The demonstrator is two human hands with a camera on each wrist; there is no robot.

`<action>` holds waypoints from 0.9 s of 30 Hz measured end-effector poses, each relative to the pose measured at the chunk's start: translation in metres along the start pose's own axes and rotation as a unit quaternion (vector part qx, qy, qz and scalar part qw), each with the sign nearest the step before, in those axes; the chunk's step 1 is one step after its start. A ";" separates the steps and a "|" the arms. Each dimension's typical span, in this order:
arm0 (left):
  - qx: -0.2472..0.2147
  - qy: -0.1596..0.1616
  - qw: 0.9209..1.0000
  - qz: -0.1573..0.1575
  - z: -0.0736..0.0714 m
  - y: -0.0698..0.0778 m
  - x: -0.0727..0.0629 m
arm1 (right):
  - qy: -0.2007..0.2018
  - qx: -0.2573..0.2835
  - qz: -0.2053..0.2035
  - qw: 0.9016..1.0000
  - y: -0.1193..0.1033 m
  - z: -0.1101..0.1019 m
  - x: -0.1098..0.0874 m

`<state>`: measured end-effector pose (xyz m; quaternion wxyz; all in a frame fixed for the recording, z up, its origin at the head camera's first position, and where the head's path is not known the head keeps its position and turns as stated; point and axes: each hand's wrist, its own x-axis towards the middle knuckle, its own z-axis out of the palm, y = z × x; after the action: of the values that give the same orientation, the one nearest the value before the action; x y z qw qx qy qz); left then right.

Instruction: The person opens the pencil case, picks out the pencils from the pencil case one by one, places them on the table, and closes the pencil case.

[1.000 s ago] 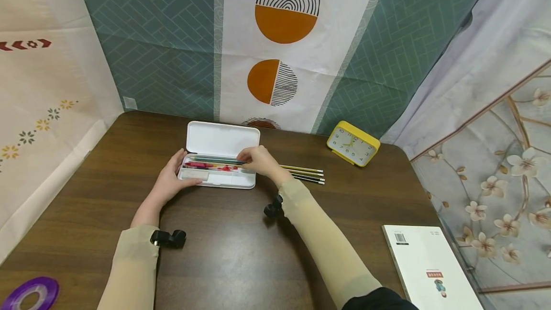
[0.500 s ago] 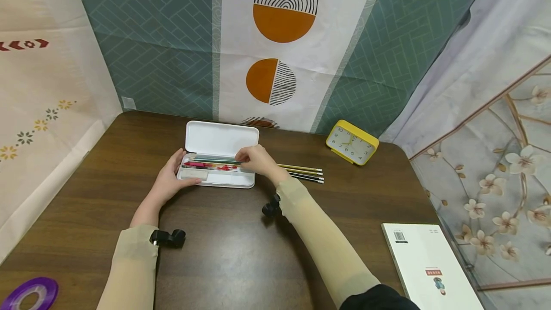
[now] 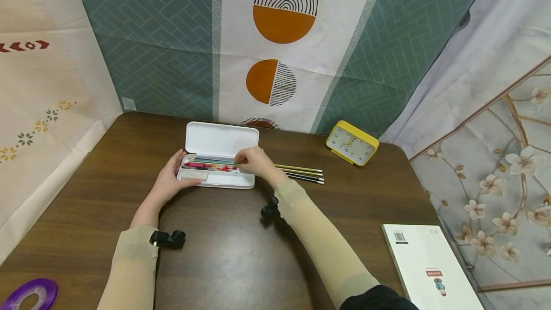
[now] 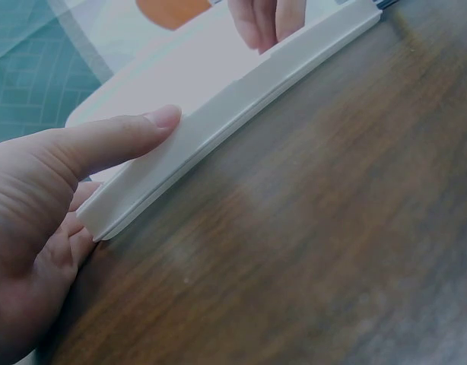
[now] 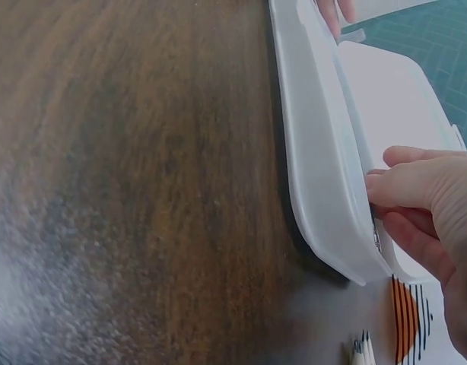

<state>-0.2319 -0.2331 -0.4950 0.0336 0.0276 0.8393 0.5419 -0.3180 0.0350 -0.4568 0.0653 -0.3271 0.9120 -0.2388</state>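
Note:
A white pencil case (image 3: 232, 182) lies on the table with its lid (image 3: 221, 138) raised at the back. My left hand (image 3: 167, 181) grips its left end, thumb over the front wall (image 4: 218, 125) and the other fingers round the side. Inside are several pencils (image 3: 213, 160), a red patterned item (image 3: 200, 165) and a whitish block (image 3: 194, 174) in the front compartment. Over the right end, my right hand (image 3: 255, 161) reaches in with thumb and fingertips together, pinching the end of a pencil; the fingers hide most of that end.
Several pencils (image 3: 303, 172) lie right of the case, partly behind the right wrist. A yellow clock (image 3: 353, 142) stands at the back right. A white book (image 3: 430, 267) lies at the front right, and a purple tape roll (image 3: 47, 293) at the front left.
My right hand has shifted slightly left over the case, its fingertips still together. The left hand keeps its grip and the case stays in place.

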 end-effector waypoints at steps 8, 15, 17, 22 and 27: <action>0.001 0.000 1.000 0.000 0.001 0.000 0.000 | 0.004 -0.018 0.013 1.000 -0.004 0.002 0.001; 0.002 0.000 1.000 0.000 0.001 0.000 0.001 | 0.017 -0.047 0.022 0.999 -0.009 0.004 0.004; 0.001 0.000 1.000 0.001 0.001 0.000 0.001 | 0.020 -0.046 0.025 0.998 -0.011 0.004 0.005; 0.000 0.000 1.000 0.002 0.000 0.000 0.000 | 0.027 -0.046 0.024 0.998 -0.011 0.004 0.007; -0.001 -0.003 1.000 -0.004 0.000 0.001 -0.001 | 0.037 -0.042 0.026 0.998 -0.011 0.005 0.006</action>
<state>-0.2312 -0.2328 -0.4936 0.0382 0.0263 0.8386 0.5428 -0.3153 0.0217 -0.4556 0.0236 -0.2966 0.9313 -0.2102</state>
